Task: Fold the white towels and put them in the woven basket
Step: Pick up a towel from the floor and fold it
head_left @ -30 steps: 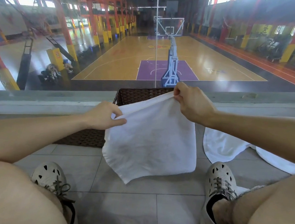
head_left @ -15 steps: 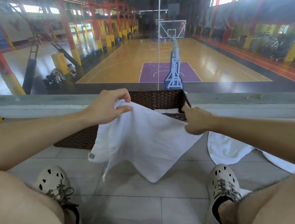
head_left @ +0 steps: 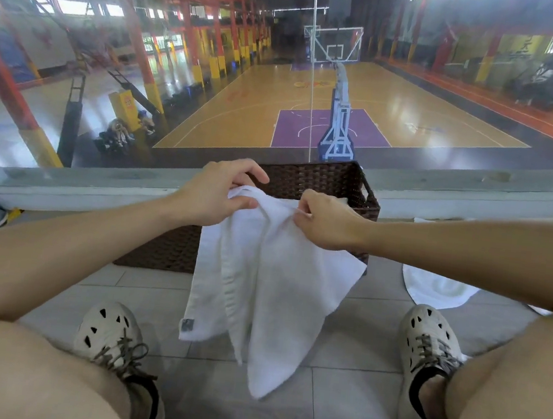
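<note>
A white towel [head_left: 279, 289] hangs folded in front of me, its lower corner dangling between my feet. My left hand [head_left: 216, 192] pinches its top edge on the left, and my right hand [head_left: 325, 220] pinches the top edge close beside it. Behind the towel stands the dark brown woven basket [head_left: 323, 183] against the window ledge, with a bit of white cloth showing inside at its right. Another white towel [head_left: 438, 288] lies spread on the tiled floor to the right, partly hidden by my right arm.
My two feet in white shoes [head_left: 109, 335] [head_left: 431, 351] rest on the grey tiles either side of the hanging towel. A glass wall and ledge [head_left: 98, 185] run right behind the basket, with a basketball court below.
My hands have come together, bringing the towel's top corners close so it hangs folded lengthwise. The towel now hangs lower and narrower than before.
</note>
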Demonstrator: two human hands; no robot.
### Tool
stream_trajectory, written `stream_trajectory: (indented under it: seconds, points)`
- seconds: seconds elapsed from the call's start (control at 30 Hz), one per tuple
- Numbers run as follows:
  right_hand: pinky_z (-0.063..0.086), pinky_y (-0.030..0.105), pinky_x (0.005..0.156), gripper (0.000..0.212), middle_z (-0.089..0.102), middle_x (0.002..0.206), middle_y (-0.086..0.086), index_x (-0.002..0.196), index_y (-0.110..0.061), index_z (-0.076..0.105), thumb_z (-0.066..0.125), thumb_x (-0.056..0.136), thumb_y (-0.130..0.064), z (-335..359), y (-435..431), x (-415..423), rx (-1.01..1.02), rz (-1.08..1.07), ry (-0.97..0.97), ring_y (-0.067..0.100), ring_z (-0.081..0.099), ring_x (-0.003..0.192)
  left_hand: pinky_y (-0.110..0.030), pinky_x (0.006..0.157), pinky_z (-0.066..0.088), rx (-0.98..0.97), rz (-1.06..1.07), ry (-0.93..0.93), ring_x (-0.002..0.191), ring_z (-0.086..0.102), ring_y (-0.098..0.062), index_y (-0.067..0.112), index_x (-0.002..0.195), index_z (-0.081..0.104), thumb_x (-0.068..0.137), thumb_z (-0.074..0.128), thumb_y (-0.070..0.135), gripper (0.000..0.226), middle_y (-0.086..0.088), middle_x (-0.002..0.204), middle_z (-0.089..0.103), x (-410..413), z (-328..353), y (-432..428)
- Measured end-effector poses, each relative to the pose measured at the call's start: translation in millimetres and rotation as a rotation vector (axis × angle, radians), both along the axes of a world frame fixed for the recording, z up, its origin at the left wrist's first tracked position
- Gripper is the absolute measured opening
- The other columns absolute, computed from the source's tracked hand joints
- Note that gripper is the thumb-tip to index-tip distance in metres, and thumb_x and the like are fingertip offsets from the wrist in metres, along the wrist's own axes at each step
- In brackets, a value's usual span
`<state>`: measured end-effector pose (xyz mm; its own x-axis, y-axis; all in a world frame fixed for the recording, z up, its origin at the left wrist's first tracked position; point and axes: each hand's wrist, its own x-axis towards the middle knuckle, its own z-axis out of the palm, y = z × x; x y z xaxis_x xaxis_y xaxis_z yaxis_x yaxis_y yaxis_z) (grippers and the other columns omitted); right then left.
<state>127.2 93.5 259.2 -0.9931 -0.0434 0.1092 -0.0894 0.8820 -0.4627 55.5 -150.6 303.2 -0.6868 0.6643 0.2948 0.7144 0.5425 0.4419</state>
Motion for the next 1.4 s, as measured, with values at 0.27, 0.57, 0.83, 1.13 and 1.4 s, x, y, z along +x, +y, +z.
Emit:
stream_trajectory:
  seconds: [0.27, 0.57, 0.83, 1.13, 1.4]
  points:
    - [0.056, 0.039, 0.072, 0.041, 0.068, 0.085, 0.004, 0.085, -0.011, 0.07, 0.079, 0.091, -0.051, -4.2, 15.1, -0.7, 0.161, -0.017, -0.184, 0.027, 0.067, 0.086, -0.039, 0.099, 0.052, 0.049, -0.022, -0.038, 0.11, 0.07, -0.019, 0.029, 0.124, 0.066, 0.102, 0.069, 0.009, 0.031, 0.006, 0.108, 0.077, -0.9, -5.5, -0.9]
    - [0.045, 0.032, 0.058, 0.032, 0.062, 0.072, -0.007, 0.075, -0.025, 0.062, 0.083, 0.083, -0.048, 13.9, 26.8, 1.1, 0.296, -0.059, 0.146, 0.021, 0.063, 0.073, -0.034, 0.08, 0.055, -0.126, 0.154, 0.002, 0.091, 0.067, -0.014, 0.029, 0.1, 0.066, 0.095, 0.079, 0.017, 0.018, 0.009, 0.098, 0.071, -21.9, -22.0, -16.6]
    - [0.057, 0.038, 0.062, 0.037, 0.065, 0.067, 0.003, 0.068, -0.013, 0.067, 0.081, 0.083, -0.044, -0.1, 42.7, -5.8, 0.387, -0.098, 0.053, 0.026, 0.065, 0.07, -0.038, 0.065, 0.041, -0.128, 0.164, 0.087, 0.073, 0.059, -0.015, 0.025, 0.081, 0.06, 0.105, 0.064, 0.05, 0.035, 0.006, 0.077, 0.064, -25.2, -22.0, -21.0]
    - [0.043, 0.032, 0.055, 0.049, 0.064, 0.066, 0.002, 0.064, -0.016, 0.063, 0.088, 0.078, -0.055, 12.5, 48.6, -1.4, 0.262, -0.182, 0.194, 0.021, 0.062, 0.067, -0.037, 0.081, 0.056, -0.14, 0.074, -0.154, 0.087, 0.07, -0.018, 0.028, 0.1, 0.067, 0.082, 0.094, 0.019, 0.034, 0.003, 0.094, 0.071, -27.7, -33.1, -31.0]
    - [0.055, 0.035, 0.066, 0.037, 0.068, 0.08, -0.001, 0.08, -0.019, 0.072, 0.079, 0.081, -0.056, 6.5, 61.8, 8.1, 0.341, -0.064, -0.092, 0.022, 0.065, 0.079, -0.038, 0.084, 0.051, -0.038, 0.178, -0.08, 0.097, 0.069, -0.01, 0.028, 0.094, 0.075, 0.099, 0.077, 0.032, 0.007, 0.011, 0.099, 0.076, -37.1, -31.3, -37.6]
